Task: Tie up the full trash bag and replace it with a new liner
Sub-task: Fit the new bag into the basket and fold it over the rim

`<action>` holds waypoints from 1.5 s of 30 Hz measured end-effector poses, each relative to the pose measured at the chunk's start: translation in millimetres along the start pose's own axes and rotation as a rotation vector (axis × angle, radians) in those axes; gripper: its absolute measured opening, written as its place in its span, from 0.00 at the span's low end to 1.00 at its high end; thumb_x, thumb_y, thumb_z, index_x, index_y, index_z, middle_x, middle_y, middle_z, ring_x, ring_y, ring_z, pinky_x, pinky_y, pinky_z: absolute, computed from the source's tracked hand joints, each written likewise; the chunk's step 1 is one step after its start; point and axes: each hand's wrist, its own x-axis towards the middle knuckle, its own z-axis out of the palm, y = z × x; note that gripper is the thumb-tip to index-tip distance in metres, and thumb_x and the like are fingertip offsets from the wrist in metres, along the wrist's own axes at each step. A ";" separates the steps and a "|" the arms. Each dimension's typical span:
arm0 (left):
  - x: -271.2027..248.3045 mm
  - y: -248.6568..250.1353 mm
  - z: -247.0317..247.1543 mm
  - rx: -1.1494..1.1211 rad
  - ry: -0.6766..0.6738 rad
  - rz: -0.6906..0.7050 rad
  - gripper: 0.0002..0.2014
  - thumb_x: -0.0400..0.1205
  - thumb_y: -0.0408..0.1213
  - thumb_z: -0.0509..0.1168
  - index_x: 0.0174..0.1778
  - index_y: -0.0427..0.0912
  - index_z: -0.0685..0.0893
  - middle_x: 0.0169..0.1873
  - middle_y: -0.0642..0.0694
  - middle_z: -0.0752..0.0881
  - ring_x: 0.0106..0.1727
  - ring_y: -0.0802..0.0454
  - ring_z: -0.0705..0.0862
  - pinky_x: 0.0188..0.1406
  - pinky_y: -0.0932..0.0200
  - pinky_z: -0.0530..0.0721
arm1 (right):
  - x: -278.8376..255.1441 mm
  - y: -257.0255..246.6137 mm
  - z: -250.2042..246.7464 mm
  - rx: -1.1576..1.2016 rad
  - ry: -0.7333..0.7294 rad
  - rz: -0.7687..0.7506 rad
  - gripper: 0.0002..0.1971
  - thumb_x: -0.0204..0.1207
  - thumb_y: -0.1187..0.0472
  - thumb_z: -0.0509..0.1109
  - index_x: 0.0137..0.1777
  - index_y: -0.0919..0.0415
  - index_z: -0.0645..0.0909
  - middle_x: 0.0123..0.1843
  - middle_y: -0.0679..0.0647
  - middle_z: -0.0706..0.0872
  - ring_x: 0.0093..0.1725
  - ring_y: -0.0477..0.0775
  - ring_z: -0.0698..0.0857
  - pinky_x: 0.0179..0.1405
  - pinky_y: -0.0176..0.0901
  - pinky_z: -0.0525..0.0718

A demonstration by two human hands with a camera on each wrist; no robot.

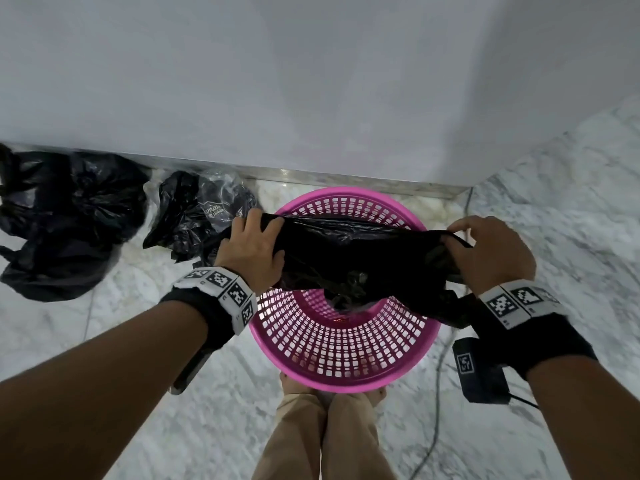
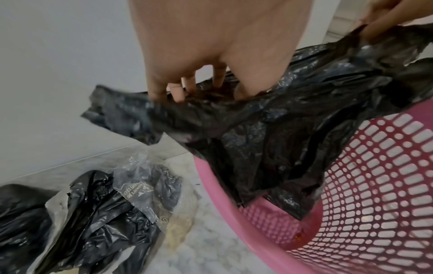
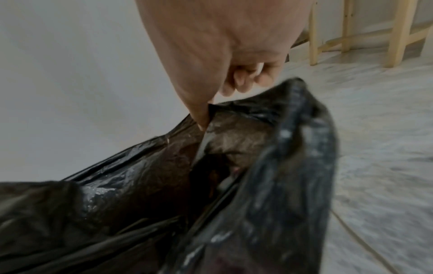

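Note:
A pink perforated plastic basket (image 1: pixel 343 355) stands on the marble floor against the white wall. A black liner bag (image 1: pixel 363 261) is stretched across its mouth, its lower end hanging into the basket. My left hand (image 1: pixel 256 244) grips the bag's left edge (image 2: pixel 164 109) with curled fingers. My right hand (image 1: pixel 485 251) pinches the right edge (image 3: pixel 211 115) between thumb and fingers. In the right wrist view the bag (image 3: pixel 164 194) gapes open below the hand. A full black trash bag (image 1: pixel 65 220) lies on the floor at the far left.
A clear packet of black liners (image 1: pixel 204 209) lies on the floor between the full bag and the basket, also seen in the left wrist view (image 2: pixel 121 209). My legs (image 1: pixel 325 438) stand just behind the basket. A cable (image 1: pixel 436 410) runs along the floor at right. Wooden furniture legs (image 3: pixel 396 33) stand further right.

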 end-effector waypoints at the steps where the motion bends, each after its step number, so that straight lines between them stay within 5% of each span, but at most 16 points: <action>1: 2.9 -0.3 -0.1 -0.001 -0.012 -0.010 0.30 0.78 0.48 0.63 0.76 0.48 0.64 0.69 0.38 0.66 0.69 0.37 0.67 0.53 0.39 0.85 | 4.4 -1.0 -1.1 -0.007 -0.031 0.023 0.08 0.76 0.50 0.67 0.54 0.45 0.83 0.53 0.52 0.85 0.57 0.60 0.83 0.50 0.48 0.76; 4: 9.4 2.6 2.1 -0.006 -0.034 -0.011 0.34 0.75 0.48 0.67 0.77 0.48 0.62 0.70 0.38 0.64 0.69 0.37 0.66 0.57 0.38 0.83 | 16.3 -5.7 0.6 -0.005 -0.088 0.033 0.10 0.78 0.54 0.65 0.57 0.47 0.83 0.53 0.54 0.88 0.56 0.62 0.83 0.47 0.45 0.73; 9: 13.6 10.3 5.0 -0.069 -0.035 -0.064 0.32 0.74 0.46 0.68 0.73 0.47 0.65 0.65 0.37 0.65 0.63 0.38 0.70 0.54 0.38 0.83 | 29.5 -8.4 13.8 0.092 -0.119 0.019 0.13 0.77 0.58 0.62 0.57 0.51 0.85 0.53 0.58 0.90 0.53 0.61 0.87 0.55 0.51 0.84; 13: 17.0 11.7 6.8 -0.087 -0.056 -0.083 0.34 0.74 0.47 0.67 0.75 0.48 0.63 0.66 0.36 0.66 0.66 0.36 0.69 0.59 0.35 0.80 | 31.0 -10.3 21.3 0.283 -0.162 0.082 0.13 0.79 0.62 0.58 0.54 0.52 0.83 0.47 0.58 0.90 0.31 0.59 0.90 0.40 0.57 0.91; 15: 18.6 11.9 6.1 -0.066 -0.049 -0.121 0.35 0.74 0.49 0.67 0.76 0.50 0.62 0.66 0.38 0.67 0.67 0.37 0.69 0.61 0.34 0.77 | 31.5 -10.3 23.2 0.371 -0.087 0.089 0.13 0.79 0.62 0.57 0.52 0.52 0.83 0.46 0.58 0.90 0.36 0.58 0.91 0.46 0.54 0.90; 18: 20.6 10.5 4.0 -0.079 -0.043 -0.182 0.36 0.73 0.52 0.66 0.76 0.53 0.61 0.67 0.39 0.67 0.68 0.37 0.67 0.62 0.31 0.73 | 32.4 -11.2 22.2 0.285 0.034 0.066 0.14 0.80 0.61 0.59 0.57 0.56 0.84 0.55 0.57 0.89 0.57 0.58 0.86 0.56 0.35 0.74; 23: 23.9 5.9 3.5 -0.171 -0.055 -0.214 0.38 0.72 0.51 0.67 0.77 0.54 0.58 0.69 0.39 0.64 0.70 0.37 0.64 0.62 0.32 0.76 | 33.8 -16.1 26.9 0.184 -0.083 -0.026 0.22 0.77 0.55 0.68 0.70 0.60 0.76 0.70 0.58 0.81 0.70 0.59 0.78 0.70 0.45 0.71; 29: 26.1 3.4 6.4 -0.188 0.002 -0.225 0.39 0.70 0.54 0.66 0.77 0.59 0.57 0.69 0.41 0.63 0.70 0.39 0.63 0.55 0.39 0.78 | 41.0 -18.6 31.9 0.213 -0.090 -0.069 0.11 0.76 0.55 0.70 0.53 0.59 0.84 0.54 0.56 0.88 0.56 0.55 0.83 0.53 0.36 0.71; 36: 32.6 1.3 7.5 -0.169 0.084 -0.245 0.41 0.68 0.58 0.64 0.77 0.63 0.53 0.70 0.42 0.62 0.70 0.39 0.63 0.58 0.35 0.78 | 51.3 -30.6 32.8 0.270 0.029 0.007 0.09 0.77 0.51 0.68 0.47 0.56 0.81 0.45 0.48 0.81 0.48 0.49 0.78 0.52 0.40 0.72; 45: 50.3 -2.0 0.5 -0.196 0.042 -0.269 0.41 0.69 0.60 0.62 0.78 0.63 0.54 0.71 0.42 0.63 0.72 0.40 0.61 0.59 0.38 0.77 | 65.0 -39.7 40.4 0.243 -0.010 0.121 0.16 0.76 0.47 0.67 0.41 0.61 0.82 0.43 0.53 0.84 0.53 0.61 0.84 0.51 0.47 0.77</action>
